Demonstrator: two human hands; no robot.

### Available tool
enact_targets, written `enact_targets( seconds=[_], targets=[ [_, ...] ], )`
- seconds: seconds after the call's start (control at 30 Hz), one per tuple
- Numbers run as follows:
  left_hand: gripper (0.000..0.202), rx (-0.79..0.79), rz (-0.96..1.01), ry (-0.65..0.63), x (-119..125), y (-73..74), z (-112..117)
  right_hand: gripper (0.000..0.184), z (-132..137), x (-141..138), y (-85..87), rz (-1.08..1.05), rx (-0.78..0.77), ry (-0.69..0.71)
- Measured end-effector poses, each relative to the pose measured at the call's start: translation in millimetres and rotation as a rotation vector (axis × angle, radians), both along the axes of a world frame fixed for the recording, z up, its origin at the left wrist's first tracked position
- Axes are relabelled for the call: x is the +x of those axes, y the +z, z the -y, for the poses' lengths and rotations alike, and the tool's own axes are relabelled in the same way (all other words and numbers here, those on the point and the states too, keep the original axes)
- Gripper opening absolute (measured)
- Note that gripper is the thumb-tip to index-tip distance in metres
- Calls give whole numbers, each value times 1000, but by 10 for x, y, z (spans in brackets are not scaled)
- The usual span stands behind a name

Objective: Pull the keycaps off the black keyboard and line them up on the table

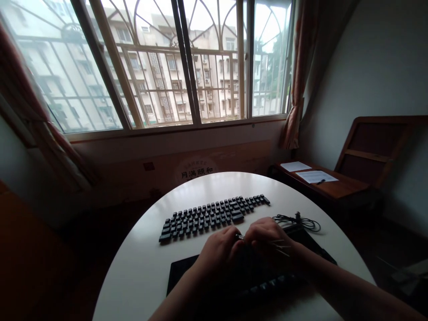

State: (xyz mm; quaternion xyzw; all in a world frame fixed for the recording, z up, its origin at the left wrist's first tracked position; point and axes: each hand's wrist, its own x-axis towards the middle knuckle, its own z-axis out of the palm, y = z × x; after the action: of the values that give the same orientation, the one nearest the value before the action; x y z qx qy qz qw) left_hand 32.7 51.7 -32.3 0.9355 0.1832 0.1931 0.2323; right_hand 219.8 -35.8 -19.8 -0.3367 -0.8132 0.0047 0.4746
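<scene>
Left hand [219, 245] and right hand [267, 236] pinch a small keycap [240, 237] over the keyboard [254, 276] at the desk's near edge. The right hand also grips a wire keycap puller [279, 247]. A slip could flick the keycap off the desk [140, 267].

Four dark Chinese characters, 月满颐和, stand in a row on a pale round emblem printed on the flat tan cardboard sheet [214, 162] that leans against the far wall under the window. Smaller print on the same sheet, up and to the right of the emblem, is too faint to read. The white paper sheets [309, 173] on the brown wooden side table at the right carry lines of print (too small to make out). The black keycaps [210, 215] laid in rows show no legible legends.
</scene>
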Motion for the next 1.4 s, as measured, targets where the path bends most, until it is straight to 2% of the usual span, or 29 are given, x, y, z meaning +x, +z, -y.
enact_targets(
  seconds=[0.23, 0.37, 0.5, 0.6, 0.67, 0.77, 0.9, 1.0, 1.13, 1.4],
  targets=[
    [48, -289, 93, -70, 14, 20, -72, 28, 12, -45, 11, 25, 10, -13],
    [51, -402, 111, -67, 2, 21, -102, 18, 24, -51, -1, -3, 50, -105],
    [48, -470, 170, -80, -7, -5, -152, 17, 13, 45, 53, -100, 103, -220],
    [47, -444, 140, -63, -3, -20, -172, 17, -15, 106, 105, -92, 162, -331],
    [46, -380, 90, -46, 4, -23, -163, 16, -46, 118, 102, -32, 182, -353],
    [45, -293, 17, -49, 13, -15, -131, 22, -101, 112, 28, 88, 129, -276],
    [44, -286, 9, -111, 10, 12, -105, 23, -137, 118, -75, 235, -21, -193],
    [43, -288, 2, -111, 9, 27, -105, 16, -147, 162, -98, 223, -64, -135],
    [39, -271, 6, -122, 28, 27, -111, 20, -198, 255, -124, 168, -130, -52],
    [37, -220, -45, -142, 53, 25, -112, 21, -221, 288, -119, 236, -193, -61]
  ],
)
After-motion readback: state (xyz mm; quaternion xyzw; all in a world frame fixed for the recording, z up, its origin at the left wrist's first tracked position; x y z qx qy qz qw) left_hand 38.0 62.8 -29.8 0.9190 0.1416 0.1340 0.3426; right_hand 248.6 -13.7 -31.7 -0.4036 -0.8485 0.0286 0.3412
